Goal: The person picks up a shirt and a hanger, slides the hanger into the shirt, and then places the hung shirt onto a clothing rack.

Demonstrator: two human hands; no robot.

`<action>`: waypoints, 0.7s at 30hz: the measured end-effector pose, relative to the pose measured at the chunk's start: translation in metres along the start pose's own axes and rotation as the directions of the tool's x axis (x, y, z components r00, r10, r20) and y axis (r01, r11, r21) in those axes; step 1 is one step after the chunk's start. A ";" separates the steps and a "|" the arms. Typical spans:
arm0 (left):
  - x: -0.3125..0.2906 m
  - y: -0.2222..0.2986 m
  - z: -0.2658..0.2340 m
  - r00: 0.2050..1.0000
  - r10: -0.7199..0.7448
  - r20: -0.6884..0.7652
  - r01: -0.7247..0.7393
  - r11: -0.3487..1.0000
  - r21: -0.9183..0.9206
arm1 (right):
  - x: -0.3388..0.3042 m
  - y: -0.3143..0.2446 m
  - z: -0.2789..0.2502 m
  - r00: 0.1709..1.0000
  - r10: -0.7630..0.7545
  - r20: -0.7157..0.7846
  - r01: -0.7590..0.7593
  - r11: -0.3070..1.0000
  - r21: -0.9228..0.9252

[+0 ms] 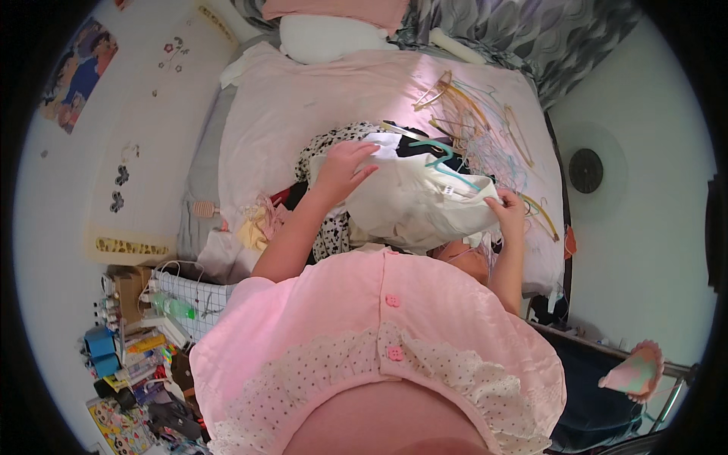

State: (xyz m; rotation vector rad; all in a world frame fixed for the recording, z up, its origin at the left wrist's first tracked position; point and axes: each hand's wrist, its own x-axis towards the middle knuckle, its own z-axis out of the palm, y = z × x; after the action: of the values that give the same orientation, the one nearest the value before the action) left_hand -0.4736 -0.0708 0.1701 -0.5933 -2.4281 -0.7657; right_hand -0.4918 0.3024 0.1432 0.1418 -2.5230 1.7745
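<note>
A white garment (409,201) is spread in front of me above the bed. A teal clothes hanger (438,158) lies at its upper edge, and one arm of it reaches into the opening at the right. My right hand (509,211) pinches the garment's right corner between thumb and fingers. At the garment's upper left, my left hand (345,171) has its fingers apart; its fingertips are at the cloth's edge. Beneath and beyond the garment lie a black-and-white spotted cloth (307,148) and other dark and white clothes, partly covered.
Several loose hangers (485,114) lie tangled on the pink bedspread (273,98) at the far right. Pillows (330,38) rest at the bed's head. A fan (586,171) stands right of the bed. Small goods crowd the lower left, beside a checked cloth (208,303).
</note>
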 end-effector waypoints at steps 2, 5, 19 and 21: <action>0.001 0.001 0.008 0.956 -0.095 0.278 0.155 0.968 -0.200 | -0.007 -0.004 0.007 1.000 -0.017 -0.001 0.017 1.000 -0.025; 0.001 0.004 0.013 0.972 -0.147 0.185 0.210 0.896 -0.391 | -0.023 -0.014 0.015 0.997 0.025 -0.074 -0.026 1.000 -0.014; 0.009 0.015 0.012 0.998 0.067 -0.003 -0.058 0.845 -0.532 | -0.161 0.022 -0.013 0.930 0.278 -0.241 -0.273 0.960 0.056; 0.012 0.021 0.010 0.996 0.058 -0.068 -0.086 0.839 -0.537 | -0.192 0.027 -0.006 0.934 0.264 -0.240 -0.247 0.964 0.097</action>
State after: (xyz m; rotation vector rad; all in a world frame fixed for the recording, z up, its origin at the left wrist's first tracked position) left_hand -0.4748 -0.0457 0.1780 -0.8572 -2.1168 -1.4339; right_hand -0.3040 0.3257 0.1019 -0.4034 -2.3906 1.8248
